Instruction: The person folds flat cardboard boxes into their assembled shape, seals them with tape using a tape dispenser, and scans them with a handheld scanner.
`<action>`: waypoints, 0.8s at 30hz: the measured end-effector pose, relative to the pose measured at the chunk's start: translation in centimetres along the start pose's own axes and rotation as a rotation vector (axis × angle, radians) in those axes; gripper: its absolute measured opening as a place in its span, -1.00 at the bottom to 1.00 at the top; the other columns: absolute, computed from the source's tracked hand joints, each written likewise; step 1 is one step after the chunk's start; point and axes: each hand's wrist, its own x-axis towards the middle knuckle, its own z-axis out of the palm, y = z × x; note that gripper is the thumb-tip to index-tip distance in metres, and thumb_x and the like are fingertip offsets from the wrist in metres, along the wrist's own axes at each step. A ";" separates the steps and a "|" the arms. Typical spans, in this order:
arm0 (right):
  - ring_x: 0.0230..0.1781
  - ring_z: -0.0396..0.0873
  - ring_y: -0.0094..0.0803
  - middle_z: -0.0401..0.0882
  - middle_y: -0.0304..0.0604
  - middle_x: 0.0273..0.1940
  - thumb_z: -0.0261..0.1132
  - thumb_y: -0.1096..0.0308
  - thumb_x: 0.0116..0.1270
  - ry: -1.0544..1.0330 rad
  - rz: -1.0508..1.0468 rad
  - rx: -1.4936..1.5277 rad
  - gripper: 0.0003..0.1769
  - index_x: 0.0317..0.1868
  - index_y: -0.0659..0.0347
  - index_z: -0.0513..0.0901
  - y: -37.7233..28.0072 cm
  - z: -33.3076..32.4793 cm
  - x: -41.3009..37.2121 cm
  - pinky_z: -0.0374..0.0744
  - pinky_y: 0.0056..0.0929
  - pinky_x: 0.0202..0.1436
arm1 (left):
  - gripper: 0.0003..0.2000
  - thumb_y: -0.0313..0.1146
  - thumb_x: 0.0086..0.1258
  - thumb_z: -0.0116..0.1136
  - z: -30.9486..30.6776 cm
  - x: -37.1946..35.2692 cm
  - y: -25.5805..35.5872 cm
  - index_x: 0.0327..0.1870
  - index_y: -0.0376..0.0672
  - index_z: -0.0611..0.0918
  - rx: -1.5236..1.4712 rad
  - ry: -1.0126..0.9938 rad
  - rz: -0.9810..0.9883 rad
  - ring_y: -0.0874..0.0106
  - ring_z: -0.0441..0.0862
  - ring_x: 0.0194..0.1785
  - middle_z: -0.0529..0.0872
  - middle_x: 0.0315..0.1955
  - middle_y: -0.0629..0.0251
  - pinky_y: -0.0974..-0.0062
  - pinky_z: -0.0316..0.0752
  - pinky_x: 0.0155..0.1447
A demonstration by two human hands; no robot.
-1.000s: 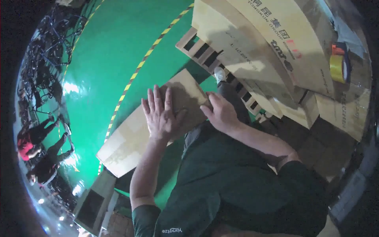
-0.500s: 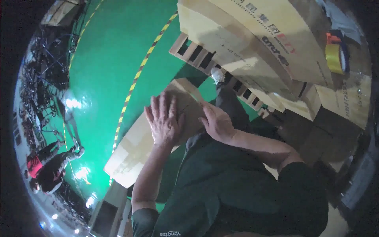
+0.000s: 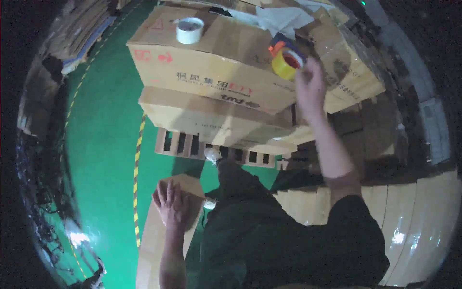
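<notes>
My left hand (image 3: 172, 204) lies with fingers extended on the upper end of a long brown carton (image 3: 153, 241), at the lower left. My right arm reaches forward over the stacked boxes. At its end, the fingers of my right hand (image 3: 311, 89) curl against the side of a tape dispenser (image 3: 284, 61) with a yellow tape roll and an orange part. Part of the dispenser is hidden behind the roll and the hand. It is at the right end of a large printed carton (image 3: 211, 72).
A white tape roll (image 3: 189, 30) sits on top of the printed carton. Below are another carton (image 3: 216, 118) and a wooden pallet (image 3: 180, 143). Yellow-black floor tape (image 3: 138, 178) runs along the green floor (image 3: 101, 159). A row of cartons (image 3: 399, 212) stands at the right.
My right hand has left the long carton and reached out to the tape dispenser. My left hand stays on the carton. The view has turned toward the stacked boxes.
</notes>
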 end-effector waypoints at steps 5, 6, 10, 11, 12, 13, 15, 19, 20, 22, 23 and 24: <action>-0.05 0.52 -0.57 0.63 -0.45 -0.04 0.33 -0.16 0.02 -0.254 0.319 0.199 -0.35 0.17 -0.21 0.58 3.8 -2.3 10.5 0.34 -0.41 -0.06 | -0.43 -0.05 0.32 0.08 -1.3 -0.3 -0.5 0.29 -0.15 0.40 -0.134 0.154 -0.074 0.04 0.25 0.38 0.42 0.27 0.08 0.03 0.15 0.37; -0.05 0.55 -0.61 0.63 -0.49 0.03 0.27 -0.03 0.06 -0.321 0.335 0.274 -0.38 0.23 -0.28 0.56 4.6 -1.3 10.5 0.40 -0.45 -0.07 | -0.43 -0.09 0.32 0.09 -1.7 -1.1 -1.2 0.30 -0.18 0.37 -0.227 0.208 -0.124 0.06 0.30 0.34 0.43 0.24 0.04 0.09 0.22 0.36; -0.13 0.67 -0.47 0.71 -0.29 -0.04 0.43 0.11 0.11 -0.141 0.264 0.330 -0.53 0.07 -0.04 0.67 11.0 1.2 12.8 0.59 -0.37 -0.23 | -0.35 -0.22 0.34 0.05 -3.3 -3.2 -4.1 0.44 -0.18 0.20 -0.533 0.214 -0.381 -0.03 0.34 0.31 0.32 0.32 -0.07 0.07 0.29 0.31; -0.01 0.62 -0.47 0.66 -0.26 0.05 0.37 0.16 0.14 -0.233 0.308 0.466 -0.47 0.15 0.02 0.60 9.5 2.0 10.8 0.56 -0.40 -0.09 | -0.38 -0.21 0.37 0.08 -3.2 -3.2 -4.6 0.43 -0.17 0.23 -0.599 0.273 -0.436 0.04 0.44 0.20 0.40 0.25 -0.02 0.11 0.38 0.21; 0.10 0.56 -0.47 0.60 -0.22 0.13 0.31 0.21 0.16 -0.313 0.359 0.594 -0.42 0.24 0.08 0.53 8.4 2.0 8.6 0.53 -0.43 0.05 | -0.41 -0.20 0.40 0.10 -3.0 -3.1 -4.9 0.42 -0.16 0.27 -0.669 0.326 -0.479 0.12 0.54 0.09 0.47 0.18 0.02 0.14 0.46 0.11; 0.16 0.53 -0.47 0.58 -0.21 0.18 0.28 0.24 0.17 -0.349 0.385 0.658 -0.39 0.28 0.11 0.49 7.1 2.1 5.4 0.51 -0.45 0.12 | -0.42 -0.20 0.42 0.12 -3.2 -3.0 -4.7 0.41 -0.15 0.29 -0.706 0.353 -0.495 0.15 0.58 0.03 0.51 0.15 0.04 0.16 0.50 0.06; 0.00 0.62 -0.25 0.66 -0.12 0.00 0.30 0.11 0.15 -0.422 0.771 0.906 -0.56 0.04 0.08 0.60 3.2 3.8 -2.0 0.59 -0.21 0.02 | -0.52 -0.16 0.41 0.11 -4.6 -2.0 -4.3 0.28 -0.19 0.43 -1.049 0.317 -0.585 0.35 0.63 -0.14 0.63 -0.04 0.20 0.35 0.53 -0.05; -0.01 0.59 -0.34 0.67 -0.19 -0.01 0.31 0.30 0.02 -0.670 0.247 0.601 -0.52 0.04 0.08 0.66 -6.9 8.3 -14.0 0.53 -0.31 0.09 | -0.66 -0.09 0.45 0.10 -8.4 0.0 -2.1 -0.08 -0.24 0.62 -1.715 0.052 -0.700 0.39 0.68 -0.29 0.73 -0.24 0.15 0.55 0.53 -0.22; 0.00 0.56 -0.29 0.63 -0.12 0.00 0.28 0.18 0.11 -0.729 -0.045 0.521 -0.51 0.07 0.14 0.63 -8.4 8.8 -15.0 0.49 -0.31 0.10 | -0.59 0.00 0.45 0.03 -8.8 0.8 -1.8 -0.19 -0.24 0.63 -1.834 -0.021 -0.733 0.32 0.70 -0.27 0.73 -0.30 0.13 0.52 0.53 -0.20; 0.00 0.53 -0.22 0.58 -0.02 0.01 0.23 0.01 0.25 -0.819 -0.472 0.405 -0.44 0.12 0.24 0.58 -10.6 10.6 -16.3 0.44 -0.30 0.12 | -0.46 0.15 0.46 -0.06 -8.9 2.9 -1.8 -0.35 -0.24 0.65 -2.004 -0.127 -0.815 0.21 0.74 -0.25 0.73 -0.39 0.10 0.48 0.53 -0.18; -0.04 0.51 -0.16 0.52 0.04 -0.01 0.23 0.03 0.26 -0.820 -0.608 0.386 -0.45 0.15 0.22 0.56 -10.8 11.2 -16.6 0.47 -0.26 0.06 | -0.48 0.12 0.50 -0.12 -8.8 3.4 -2.1 -0.29 -0.22 0.64 -2.040 -0.128 -0.795 0.26 0.70 -0.30 0.73 -0.39 0.14 0.46 0.53 -0.19; -0.07 0.50 -0.10 0.47 0.10 -0.03 0.24 0.05 0.28 -0.818 -0.743 0.371 -0.45 0.18 0.20 0.54 -11.0 12.2 -16.6 0.49 -0.22 0.01 | -0.51 0.08 0.54 -0.17 -8.5 4.2 -2.5 -0.23 -0.20 0.63 -2.075 -0.127 -0.775 0.32 0.65 -0.35 0.72 -0.40 0.18 0.45 0.53 -0.19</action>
